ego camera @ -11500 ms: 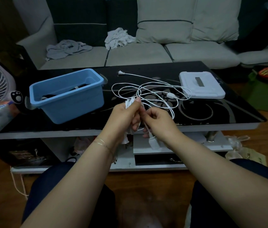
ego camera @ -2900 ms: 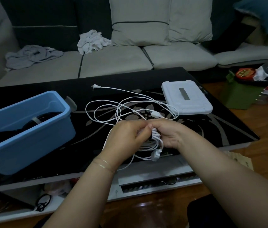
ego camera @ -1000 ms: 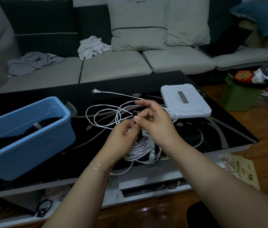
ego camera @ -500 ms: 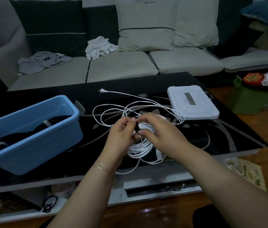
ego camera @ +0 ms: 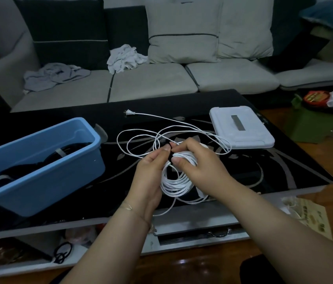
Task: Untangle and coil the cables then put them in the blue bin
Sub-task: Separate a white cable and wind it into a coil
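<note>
Both hands found raised together above the near part of the glossy black table top with pale swirl pattern (ego camera: 274, 173). Left hand (ego camera: 149, 177) curled around the left side of the coiled bundle of thin white cable (ego camera: 174, 184), thumb and forefinger pinching at its top. Right hand (ego camera: 200, 167) closed over the upper right of the same coil, thumb pressed on the strands, fingertips meeting those of the left. Small dark item noted between the fingertips; nature not determinable. Coil loops hanging below both palms. Loose loops of uncoiled white cable (ego camera: 141, 136) spread on the table just beyond the hands, ending in a white two-pin plug (ego camera: 129, 113) farther off. Light blue rectangular plastic bin (ego camera: 44, 175), holding dark cables, standing well left of the left hand. Flat white rectangular plastic lid (ego camera: 241, 128) lying beyond and right of the right hand.
</note>
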